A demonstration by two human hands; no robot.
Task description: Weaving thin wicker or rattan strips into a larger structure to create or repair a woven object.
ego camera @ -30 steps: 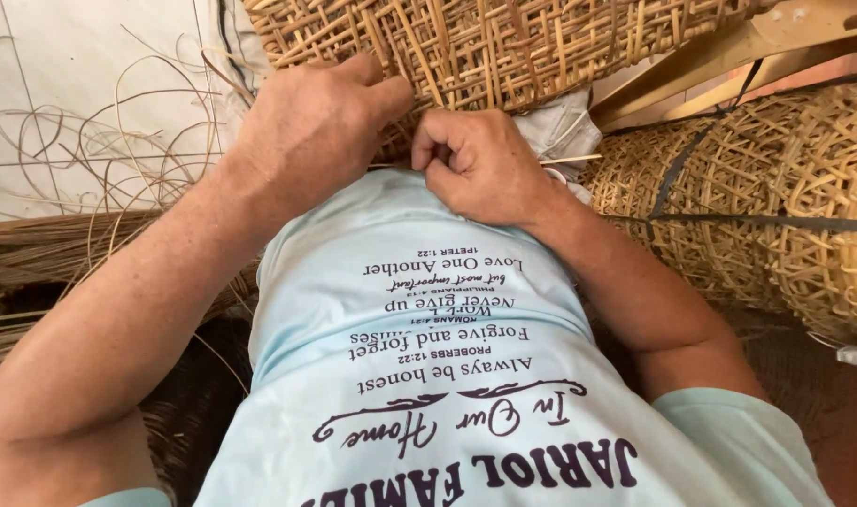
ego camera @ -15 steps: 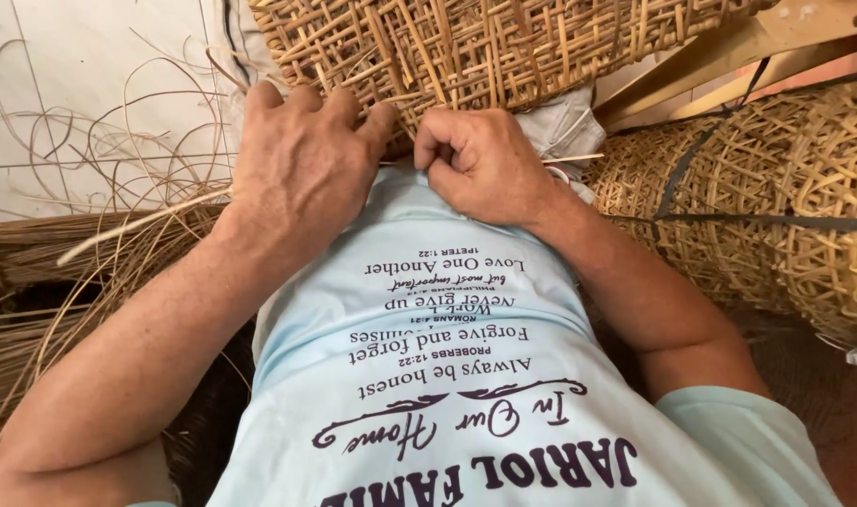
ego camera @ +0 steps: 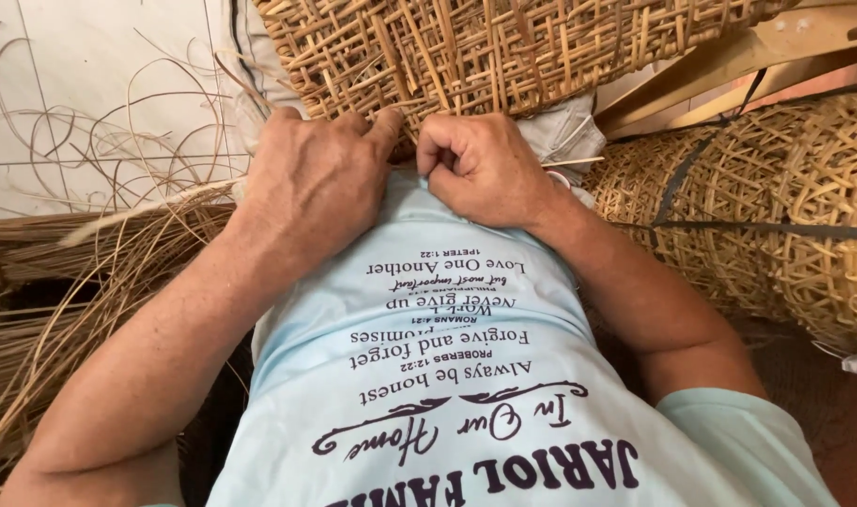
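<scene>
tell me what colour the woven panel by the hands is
Tan, straw-coloured open lattice weave on the woven panel, clearest in the head view.

Even soft daylight, bright, no glare, faint shadows under both forearms and dark gap lower left, sharp focus throughout, slight wide-angle stretch at the edges.

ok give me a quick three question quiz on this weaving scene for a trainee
1. True or false: both hands rest at the near edge of the woven rattan panel.
2. Which hand is curled into a fist: A left hand or B right hand?
3. What lies loose on the person's left side?

Key: 1 true; 2 B; 3 thin rattan strands.
</scene>
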